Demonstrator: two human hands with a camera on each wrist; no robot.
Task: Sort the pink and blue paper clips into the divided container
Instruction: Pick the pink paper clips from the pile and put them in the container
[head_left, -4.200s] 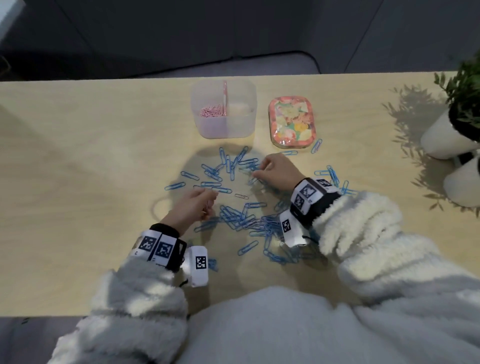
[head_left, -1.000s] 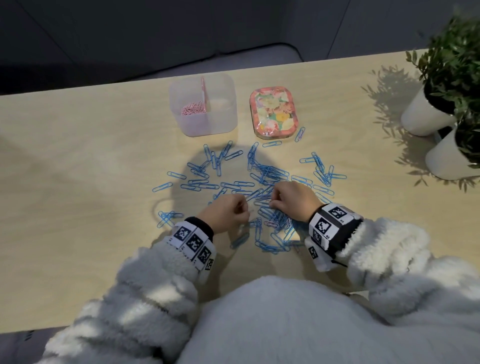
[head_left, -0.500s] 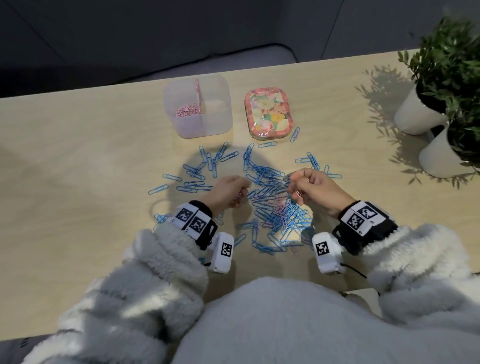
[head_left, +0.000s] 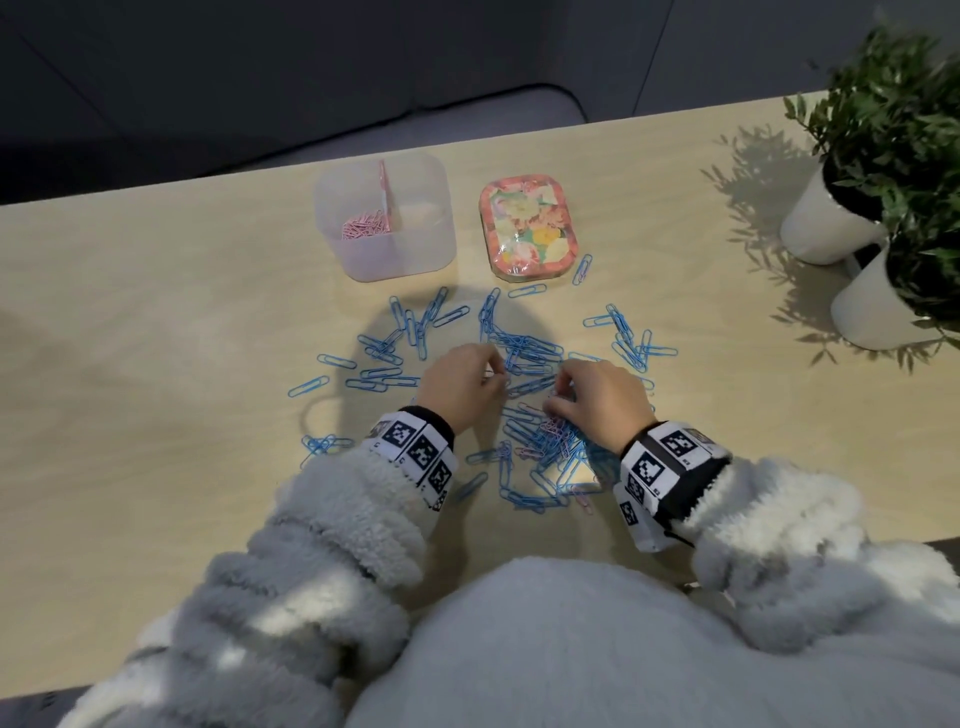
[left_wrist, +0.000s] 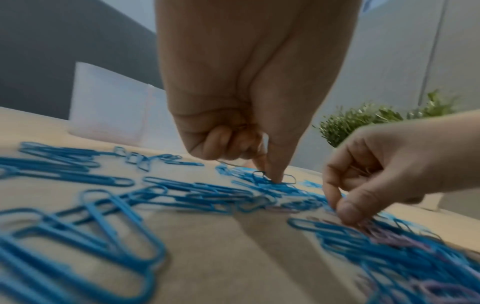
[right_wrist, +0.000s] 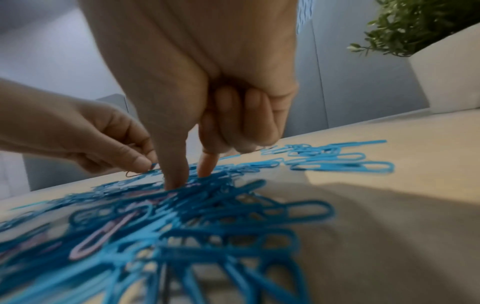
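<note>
Fingers of the left hand (head_left: 465, 387) are mostly curled in, with the index finger and thumb reaching down into the blue paper clips (head_left: 524, 353) near the middle of the bench (head_left: 156, 322); the wrist view hints at thin wire tucked in the curled fingers, but whether it pinches a clip I cannot tell. Fingers (right_wrist: 176, 164) of the right hand (head_left: 602, 397) poke down into the mixed heap, thumb and index a little apart, the other fingers folded; thin wire shows under them, so some clips may be held there.

Judging progress: the divided container (head_left: 384, 260) stands toward the far edge of the bench, and its left compartment already holds a small pile of pink paper clips (head_left: 366, 226). Its right compartment looks to hold no blue clips, as far as the frosted wall lets one see. Blue clips lie scattered across the bench centre, none sorted. A few pink clips (head_left: 553, 434) remain tangled in the heap just beside the right hand, nearer the front edge. So the pink sorting seems well along but unfinished, and the blue sorting seems not yet begun.
</note>
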